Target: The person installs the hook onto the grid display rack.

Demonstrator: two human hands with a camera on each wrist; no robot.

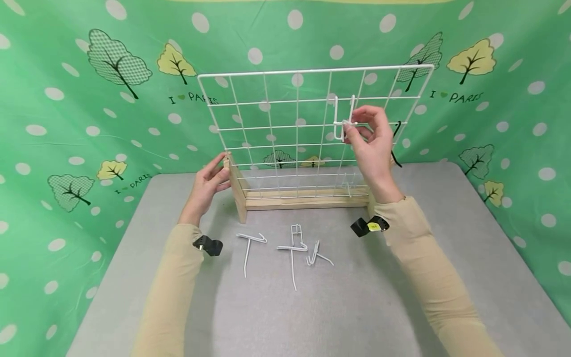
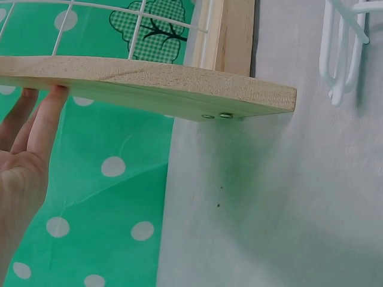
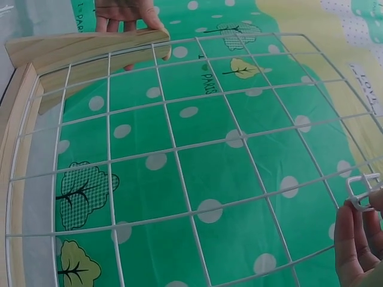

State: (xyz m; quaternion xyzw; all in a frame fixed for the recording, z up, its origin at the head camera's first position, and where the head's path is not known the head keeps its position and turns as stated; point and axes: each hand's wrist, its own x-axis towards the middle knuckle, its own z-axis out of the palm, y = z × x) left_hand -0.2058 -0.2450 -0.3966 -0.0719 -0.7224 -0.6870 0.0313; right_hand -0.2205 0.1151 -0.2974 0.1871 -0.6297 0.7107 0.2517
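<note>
A white wire grid [image 1: 285, 100] stands in a wooden base with side panels. My left hand [image 1: 207, 186] grips the upper end of the left wooden side panel [image 1: 237, 191]; its fingertips rest against the wood in the left wrist view. My right hand [image 1: 374, 148] pinches a white wire hook [image 1: 336, 111] between thumb and fingers at the grid's upper right. The held hook's two upright prongs lie against the grid wires; whether they are hooked over a wire I cannot tell. In the right wrist view the hook [image 3: 358, 194] is partly cut off by the frame edge.
Several white wire hooks [image 1: 292, 248] lie on the grey table [image 1: 276, 317] before the rack. Another hook [image 1: 348, 184] appears low on the grid at right. A thin black strip [image 1: 396, 157] shows behind my right hand. A green patterned cloth [image 1: 147, 29] hangs behind.
</note>
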